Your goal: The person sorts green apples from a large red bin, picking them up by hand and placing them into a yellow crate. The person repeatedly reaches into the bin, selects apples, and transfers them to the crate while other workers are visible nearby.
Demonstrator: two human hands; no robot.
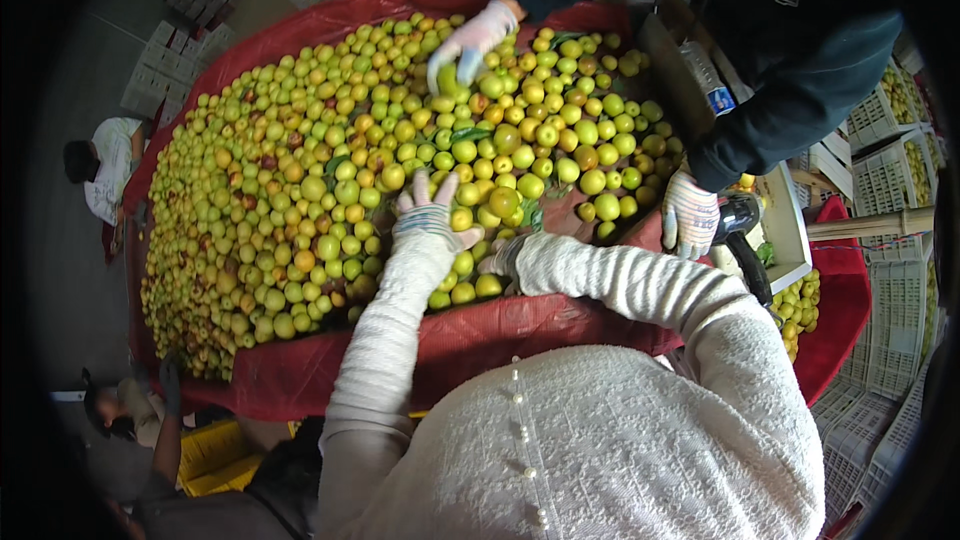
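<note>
A broad heap of round yellow-green fruit, some with brown patches, lies before me on a red sheet. My left hand, in a pale glove with striped fingers or cuff, rests palm down on the fruit with its fingers apart. Nothing shows in its grasp. Close by on the right, my right hand reaches in low among the fruit near the sheet's front edge. My own white sleeve partly covers it, so its fingers and whatever it may hold are hidden. Green leaves lie just beyond it.
Across the heap a co-worker's gloved hand holds a green fruit; their other gloved hand rests at the right edge beside a black tool. White crates stack at right. Other people are at left, near a yellow crate.
</note>
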